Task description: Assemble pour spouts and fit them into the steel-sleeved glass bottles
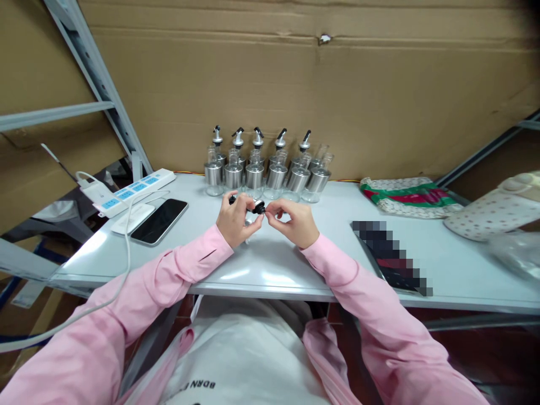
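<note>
My left hand [237,218] is closed round a bottle pour spout [259,207] with a black ribbed stopper, held just above the table's middle. The stopper points right, and most of the spout's body is hidden behind my fingers. My right hand [295,220] is closed in a pinch at the thin dark end of the stopper. Behind my hands stand glass bottles with steel sleeves [254,176] in two rows. Several in the back row carry silver and black pour spouts [281,138]; the front-row bottles have bare glass necks.
On the left lie a phone [159,221], a white power bank [133,218] and a power strip [137,193]; a white cable [129,253] trails over my left sleeve. To the right are a dark, pixelated flat item [390,256], a coloured cloth [411,196] and a dotted white item [489,216]. Cardboard [261,79] stands behind.
</note>
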Demonstrator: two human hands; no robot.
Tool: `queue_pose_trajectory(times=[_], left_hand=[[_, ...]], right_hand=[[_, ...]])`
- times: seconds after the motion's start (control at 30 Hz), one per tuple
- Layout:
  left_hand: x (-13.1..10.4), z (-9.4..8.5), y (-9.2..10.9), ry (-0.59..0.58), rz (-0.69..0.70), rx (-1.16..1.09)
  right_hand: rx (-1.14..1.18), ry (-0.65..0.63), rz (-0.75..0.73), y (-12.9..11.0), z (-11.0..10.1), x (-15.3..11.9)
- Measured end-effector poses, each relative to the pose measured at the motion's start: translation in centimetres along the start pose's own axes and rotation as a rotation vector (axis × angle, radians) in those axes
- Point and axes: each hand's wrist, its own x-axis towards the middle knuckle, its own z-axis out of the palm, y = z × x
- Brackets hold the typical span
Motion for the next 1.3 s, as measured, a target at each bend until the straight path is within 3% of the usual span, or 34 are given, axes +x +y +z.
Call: queue_pose_trajectory(times=[0.37, 0.53, 0.8, 0.97, 1.17, 1.3], left_hand=[[0.6, 0.0, 0.4, -0.016, 0.042, 0.153], [1.0, -0.1, 0.6, 0.010, 0.081, 0.149], [0.8, 0.0, 0.5, -0.004, 0.005, 0.051], [0.8, -0.5, -0.3, -0.003, 0.135, -0.050], [1.4, -1.2, -1.6, -0.044, 0.197, 0.155], [1.5, -1.5, -1.6, -0.039, 0.212, 0.169]], right_hand=[[-0.091, -0.115, 0.113, 0.6, 0.5, -0.1], [-0.073, -0.092, 0.082, 0.2, 0.2, 0.2], [-0.001, -0.108, 0.040, 0.2, 0.0, 0.3], [0.164, -0.033, 0.147, 0.1, -0.3, 0.3], [0.518, -0.052, 0.312, 0.4, -0.6, 0.4], [0.622, -0.061, 0.357, 0.4, -0.5, 0.4]])
